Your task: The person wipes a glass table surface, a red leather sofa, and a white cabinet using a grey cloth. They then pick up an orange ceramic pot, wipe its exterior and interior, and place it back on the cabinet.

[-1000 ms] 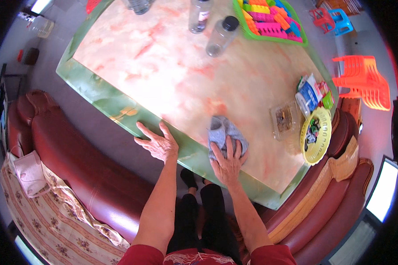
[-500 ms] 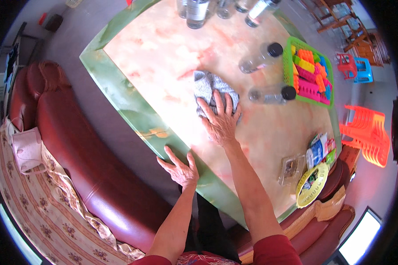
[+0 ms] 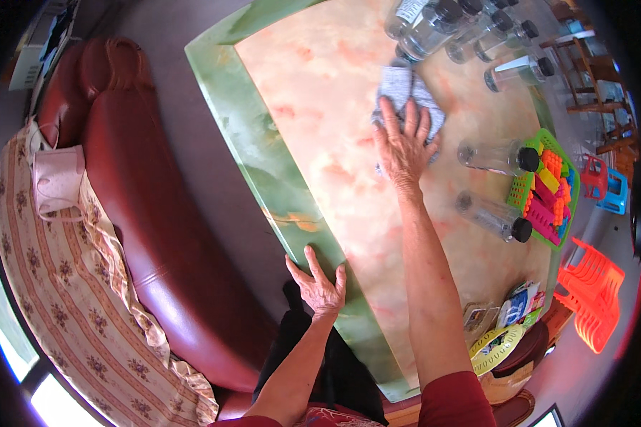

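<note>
Fingers spread, my right hand [image 3: 404, 148] lies flat on a grey cloth [image 3: 397, 82] and presses it to the marbled tabletop [image 3: 320, 121]. Parts of the cloth are hidden under the hand. My left hand [image 3: 320, 290] rests with its fingers apart on the table's green border [image 3: 303, 245], holding nothing. Right of the cloth, two clear bottles with black caps lie on their sides, one farther [image 3: 488, 153] and one nearer [image 3: 486, 212]. Just beyond the cloth is a group of similar clear bottles [image 3: 424, 39].
A green basket [image 3: 521, 192] of colourful building blocks sits at the table's right side. Nearer are a yellow basket [image 3: 495, 352], packets [image 3: 518, 307] and a clear plastic tray [image 3: 479, 318]. A red-brown leather sofa [image 3: 171, 235] runs along the left; orange stools [image 3: 592, 295] stand right.
My right hand has slid the cloth farther away across the tabletop, closer to the group of bottles. My left hand stays on the green border. The whole view has shifted.
</note>
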A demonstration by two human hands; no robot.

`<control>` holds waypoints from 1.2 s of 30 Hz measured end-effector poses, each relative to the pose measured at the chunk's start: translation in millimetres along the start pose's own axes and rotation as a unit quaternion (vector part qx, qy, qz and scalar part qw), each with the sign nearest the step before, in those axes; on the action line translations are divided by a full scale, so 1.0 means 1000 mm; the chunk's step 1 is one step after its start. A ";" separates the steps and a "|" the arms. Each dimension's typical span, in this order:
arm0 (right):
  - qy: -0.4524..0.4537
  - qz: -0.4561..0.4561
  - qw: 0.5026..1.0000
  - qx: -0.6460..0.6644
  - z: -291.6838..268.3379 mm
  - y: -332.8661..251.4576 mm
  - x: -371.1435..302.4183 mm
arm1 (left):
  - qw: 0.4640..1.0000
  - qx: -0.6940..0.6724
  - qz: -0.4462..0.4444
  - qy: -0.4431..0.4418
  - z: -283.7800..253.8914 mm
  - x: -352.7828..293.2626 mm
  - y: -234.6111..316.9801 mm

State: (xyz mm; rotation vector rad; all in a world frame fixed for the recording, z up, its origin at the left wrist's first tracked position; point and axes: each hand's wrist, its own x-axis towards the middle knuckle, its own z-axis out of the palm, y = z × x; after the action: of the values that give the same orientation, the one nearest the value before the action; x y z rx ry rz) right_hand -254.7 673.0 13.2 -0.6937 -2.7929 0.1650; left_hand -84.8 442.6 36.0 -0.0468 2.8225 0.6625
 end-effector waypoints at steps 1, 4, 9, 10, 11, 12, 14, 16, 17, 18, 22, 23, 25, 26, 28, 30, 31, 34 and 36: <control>-0.010 -0.023 1.000 0.008 -0.001 -0.008 -0.003 | 1.000 -0.001 -0.002 -0.003 -0.001 0.000 -0.001; -0.063 -0.131 0.985 0.090 -0.011 -0.061 -0.020 | 1.000 -0.007 -0.005 -0.005 0.000 -0.001 -0.001; -0.082 -0.251 0.945 0.195 -0.026 -0.100 -0.065 | 0.999 -0.023 0.023 0.014 0.002 0.000 -0.001; -0.110 -0.253 0.943 0.187 -0.035 -0.099 -0.077 | 0.999 -0.030 0.022 0.019 0.002 0.000 -0.003; -0.118 -0.269 0.938 0.182 -0.042 -0.096 -0.086 | 0.999 -0.046 0.015 0.021 0.002 0.000 -0.006; -0.144 -0.257 0.940 0.172 -0.051 -0.087 -0.098 | 0.998 -0.065 0.010 0.015 0.001 0.000 -0.005; -0.191 -0.246 0.938 0.154 -0.067 -0.072 -0.128 | 0.994 -0.112 -0.008 0.009 -0.002 -0.002 -0.007; -0.211 -0.244 0.936 0.139 -0.080 -0.052 -0.159 | 0.985 -0.174 -0.023 0.000 -0.006 -0.002 -0.011; -0.230 -0.238 0.937 0.115 -0.087 -0.044 -0.177 | 0.972 -0.233 -0.019 0.015 -0.006 -0.001 -0.014; -0.241 -0.231 0.936 0.109 -0.093 -0.038 -0.194 | 0.957 -0.289 -0.017 0.030 -0.006 0.000 -0.018; -0.236 -0.248 0.934 0.098 -0.108 -0.037 -0.250 | 0.843 -0.499 -0.199 -0.014 -0.011 0.007 -0.029; -0.228 -0.254 0.934 0.108 -0.108 -0.045 -0.257 | 0.823 -0.503 -0.258 -0.054 -0.023 0.015 -0.027; -0.218 -0.283 0.926 0.125 -0.104 -0.070 -0.254 | 0.787 -0.532 -0.287 -0.121 -0.014 0.024 -0.056; -0.216 -0.299 0.921 0.126 -0.097 -0.082 -0.246 | 0.731 -0.566 -0.357 -0.133 -0.008 0.026 -0.068; -0.211 -0.317 0.916 0.122 -0.083 -0.111 -0.225 | 0.679 -0.559 -0.432 -0.199 -0.002 0.033 -0.097; -0.221 -0.325 0.916 0.080 -0.071 -0.133 -0.203 | 0.696 -0.551 -0.413 -0.201 -0.004 0.034 -0.112; -0.220 -0.333 0.915 0.056 -0.064 -0.140 -0.193 | 0.705 -0.547 -0.403 -0.202 -0.010 0.037 -0.117; -0.211 -0.363 0.907 0.033 -0.052 -0.164 -0.167 | 0.735 -0.516 -0.391 -0.202 -0.013 0.036 -0.151; -0.221 -0.388 0.895 0.007 -0.040 -0.175 -0.151 | 0.747 -0.501 -0.373 -0.226 -0.013 0.034 -0.177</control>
State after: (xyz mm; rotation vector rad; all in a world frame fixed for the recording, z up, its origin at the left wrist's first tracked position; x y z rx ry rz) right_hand -192.7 450.0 48.3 0.5682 -3.2331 0.1988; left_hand -105.3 278.9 -37.9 -0.9719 1.4644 1.5599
